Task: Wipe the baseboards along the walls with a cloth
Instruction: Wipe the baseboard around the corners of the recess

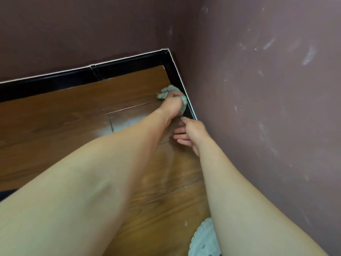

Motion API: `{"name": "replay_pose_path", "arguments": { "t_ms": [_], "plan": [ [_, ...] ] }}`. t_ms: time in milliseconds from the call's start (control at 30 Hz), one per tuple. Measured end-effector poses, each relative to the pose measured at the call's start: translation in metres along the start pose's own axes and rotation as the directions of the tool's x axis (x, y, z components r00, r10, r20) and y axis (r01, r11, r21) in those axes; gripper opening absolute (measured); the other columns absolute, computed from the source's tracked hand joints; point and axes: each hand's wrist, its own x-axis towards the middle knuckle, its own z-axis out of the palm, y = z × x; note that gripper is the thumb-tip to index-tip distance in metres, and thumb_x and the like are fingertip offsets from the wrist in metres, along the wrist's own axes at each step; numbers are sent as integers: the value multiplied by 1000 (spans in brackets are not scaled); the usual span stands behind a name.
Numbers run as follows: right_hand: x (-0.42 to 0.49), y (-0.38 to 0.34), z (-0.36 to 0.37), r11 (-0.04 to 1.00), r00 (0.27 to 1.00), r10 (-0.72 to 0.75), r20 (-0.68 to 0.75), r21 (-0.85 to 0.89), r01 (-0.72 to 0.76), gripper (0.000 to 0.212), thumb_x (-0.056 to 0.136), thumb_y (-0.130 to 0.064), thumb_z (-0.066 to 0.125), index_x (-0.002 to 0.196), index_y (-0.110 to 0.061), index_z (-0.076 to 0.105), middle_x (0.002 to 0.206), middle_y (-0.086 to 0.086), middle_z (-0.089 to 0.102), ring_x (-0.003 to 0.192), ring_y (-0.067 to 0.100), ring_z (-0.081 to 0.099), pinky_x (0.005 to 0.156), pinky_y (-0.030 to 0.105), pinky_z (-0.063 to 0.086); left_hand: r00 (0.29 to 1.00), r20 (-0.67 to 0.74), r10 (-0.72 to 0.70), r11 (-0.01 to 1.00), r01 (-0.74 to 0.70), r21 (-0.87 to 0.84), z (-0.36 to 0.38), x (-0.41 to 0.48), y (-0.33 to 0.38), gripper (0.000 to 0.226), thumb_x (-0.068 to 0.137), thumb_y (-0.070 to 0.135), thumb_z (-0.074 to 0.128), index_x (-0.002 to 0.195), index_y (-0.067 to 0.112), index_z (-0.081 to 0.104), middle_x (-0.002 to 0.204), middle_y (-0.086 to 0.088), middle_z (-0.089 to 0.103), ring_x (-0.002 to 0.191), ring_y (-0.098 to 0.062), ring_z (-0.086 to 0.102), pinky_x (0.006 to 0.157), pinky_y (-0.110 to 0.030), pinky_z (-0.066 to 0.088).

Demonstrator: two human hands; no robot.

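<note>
Centrally, the left hand point(172, 103) clutches a crumpled grey-green cloth point(168, 89) against the black baseboard point(174, 75), fingertips buried. Lower, the right hand point(193, 130) splays its fingers, partly hidden.

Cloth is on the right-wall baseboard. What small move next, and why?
Probably slide the left hand and cloth along the baseboard toward the corner: the cloth presses it just short of there, and the right hand braces on the floor.
</note>
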Motion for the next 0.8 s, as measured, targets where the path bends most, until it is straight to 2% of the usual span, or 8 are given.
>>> {"name": "replay_pose_path", "arguments": {
  "t_ms": [133,200,300,433,500,633,700,800],
  "plan": [
    [-18,23,-8,998,1000,15,-19,-56,-16,34,101,-32,41,117,-13,65,104,11,74,90,28,74,85,40,60,983,172,-66,980,31,196,9,-41,-33,39,87,-5,37,99,19,64,75,-2,58,66,-17,54,52,-19,41],
    [-25,32,-12,997,999,31,-27,-73,-33,35,101,-28,40,120,-12,65,102,10,75,88,27,74,82,38,60,978,193,-85,982,49,182,15,-55,-44,40,87,-7,39,105,17,64,76,-2,58,68,-19,55,52,-21,40],
    [-36,42,-19,996,999,40,-10,-76,-40,33,103,-23,40,127,-11,59,109,13,72,92,28,72,79,35,58,996,79,-43,999,46,-28,16,-57,-36,41,88,-5,43,119,20,55,90,-10,60,69,-22,58,56,-27,49],
    [-48,49,-32,997,999,38,-5,-67,-38,32,103,-18,41,131,-10,56,114,14,70,97,27,72,84,36,60,999,8,34,981,-31,-190,13,-52,-11,54,93,-1,42,139,26,48,117,-9,57,99,-22,61,80,-35,57],
    [-52,53,-39,998,1000,27,-4,-62,-27,32,103,-18,41,131,-11,55,113,13,70,96,26,72,88,37,59,999,29,28,982,-22,-189,18,-56,-8,57,94,-1,41,141,31,46,135,-7,49,115,-23,57,93,-39,56],
    [-57,62,-41,999,1000,27,-13,-21,-27,23,104,-18,41,122,-15,55,114,14,69,95,26,72,87,38,60,993,20,119,993,-119,-12,29,-74,-36,56,94,0,38,141,28,48,126,-2,56,103,-14,58,103,-43,53],
    [-59,69,-38,999,999,40,-12,-16,-40,23,103,-18,39,118,-13,55,114,14,69,95,27,72,84,38,60,989,40,144,988,-146,46,33,-85,-55,50,92,0,40,132,27,53,121,-2,60,107,-17,59,101,-41,53],
    [-62,83,-31,999,1000,15,5,-48,-15,33,98,-16,37,121,-14,62,111,13,72,91,25,73,79,37,61,988,86,127,989,-133,66,38,-103,-76,35,96,3,45,121,19,63,98,-3,61,78,-12,61,69,-19,51]
  ]
}}
